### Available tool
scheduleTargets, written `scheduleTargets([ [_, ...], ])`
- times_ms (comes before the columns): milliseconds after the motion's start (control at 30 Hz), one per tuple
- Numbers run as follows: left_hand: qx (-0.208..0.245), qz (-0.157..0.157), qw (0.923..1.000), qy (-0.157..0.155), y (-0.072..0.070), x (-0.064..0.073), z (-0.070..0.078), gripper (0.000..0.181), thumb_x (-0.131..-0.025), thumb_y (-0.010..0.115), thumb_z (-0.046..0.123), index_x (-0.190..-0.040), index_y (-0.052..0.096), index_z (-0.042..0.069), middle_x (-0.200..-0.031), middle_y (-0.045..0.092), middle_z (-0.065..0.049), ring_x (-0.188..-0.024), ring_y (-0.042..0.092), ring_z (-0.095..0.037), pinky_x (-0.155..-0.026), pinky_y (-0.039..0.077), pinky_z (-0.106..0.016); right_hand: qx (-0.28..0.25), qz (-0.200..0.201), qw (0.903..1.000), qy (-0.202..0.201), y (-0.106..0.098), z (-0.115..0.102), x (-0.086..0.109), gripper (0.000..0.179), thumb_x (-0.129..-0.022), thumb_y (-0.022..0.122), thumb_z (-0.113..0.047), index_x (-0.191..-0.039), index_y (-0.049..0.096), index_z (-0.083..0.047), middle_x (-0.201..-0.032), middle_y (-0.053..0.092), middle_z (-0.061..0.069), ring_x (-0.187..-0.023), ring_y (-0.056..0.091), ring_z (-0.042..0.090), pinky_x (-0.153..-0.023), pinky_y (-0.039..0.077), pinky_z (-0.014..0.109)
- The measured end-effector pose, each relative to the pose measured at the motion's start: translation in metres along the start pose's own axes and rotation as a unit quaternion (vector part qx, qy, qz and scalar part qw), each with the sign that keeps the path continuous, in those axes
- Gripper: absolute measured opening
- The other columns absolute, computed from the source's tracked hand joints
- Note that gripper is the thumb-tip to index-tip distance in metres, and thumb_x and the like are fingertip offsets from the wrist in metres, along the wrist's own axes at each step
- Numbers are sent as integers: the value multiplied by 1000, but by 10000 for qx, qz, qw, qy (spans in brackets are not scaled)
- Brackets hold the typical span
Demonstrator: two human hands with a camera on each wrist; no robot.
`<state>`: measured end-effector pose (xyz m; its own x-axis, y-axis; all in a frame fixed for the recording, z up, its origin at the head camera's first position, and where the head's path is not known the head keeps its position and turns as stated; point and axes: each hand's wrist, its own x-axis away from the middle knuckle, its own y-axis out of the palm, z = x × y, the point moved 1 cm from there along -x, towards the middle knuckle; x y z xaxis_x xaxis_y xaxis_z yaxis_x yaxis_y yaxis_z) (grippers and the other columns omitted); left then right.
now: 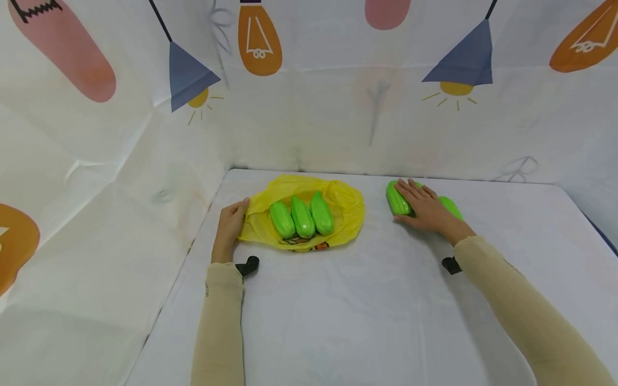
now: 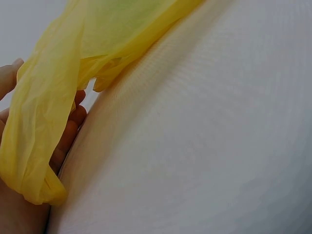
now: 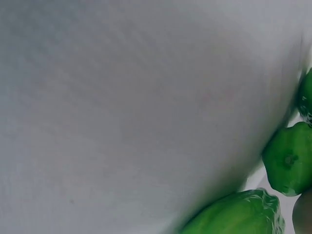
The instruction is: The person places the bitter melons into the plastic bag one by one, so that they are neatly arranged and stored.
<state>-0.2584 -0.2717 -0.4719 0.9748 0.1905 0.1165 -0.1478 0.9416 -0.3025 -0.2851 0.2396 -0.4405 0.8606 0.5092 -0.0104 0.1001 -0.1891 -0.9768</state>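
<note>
A thin yellow plastic bag [image 1: 348, 214] lies spread at the back left of the table, with three glossy green papaya-like fruits [image 1: 302, 217] side by side on it. My left hand [image 1: 230, 225] grips the bag's left edge; in the left wrist view the yellow film [image 2: 41, 112] passes between thumb and fingers. Further right, my right hand [image 1: 425, 209] rests with straight fingers over more of the same fruits. One such fruit [image 1: 397, 199] shows left of the fingers, another [image 1: 451, 207] behind the wrist. Ribbed green fruits [image 3: 287, 158] line the right wrist view's lower right.
A white cloth covers the table [image 1: 338, 311]. Behind it and at the left hangs a white curtain [image 1: 309, 123] printed with lamps and bulbs. Dark camera mounts [image 1: 248, 266] stick out from both wrists close over the table.
</note>
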Motion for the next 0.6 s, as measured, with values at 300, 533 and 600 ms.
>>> scheduleTargets([
  [300, -131, 165, 9998, 38, 2, -2, -5, 66, -90, 53, 66, -107, 68, 4, -93, 60, 0, -78, 52, -11, -71, 45, -22, -108, -461, 9989, -4, -9, -3, -1, 87, -95, 64, -34, -156, 10, -2, -162, 9, 21, -148, 5, 44, -115, 4, 64],
  [533, -164, 149, 9997, 95, 2, -3, -7, 66, -90, 52, 66, -105, 68, 3, -91, 60, -1, -75, 52, -11, -69, 45, -22, 2, -417, 9991, -43, -9, 0, -2, 88, -93, 67, -35, -155, 13, -3, -161, 13, 21, -147, 11, 45, -115, 9, 63],
  [600, -188, 140, 9997, 119, 2, -4, -7, 66, -91, 52, 66, -106, 68, 3, -90, 60, 0, -74, 52, -11, -68, 46, -22, 0, -358, 9993, -64, -8, 0, -2, 88, -93, 67, -35, -155, 14, -3, -161, 14, 21, -147, 13, 44, -115, 10, 63],
])
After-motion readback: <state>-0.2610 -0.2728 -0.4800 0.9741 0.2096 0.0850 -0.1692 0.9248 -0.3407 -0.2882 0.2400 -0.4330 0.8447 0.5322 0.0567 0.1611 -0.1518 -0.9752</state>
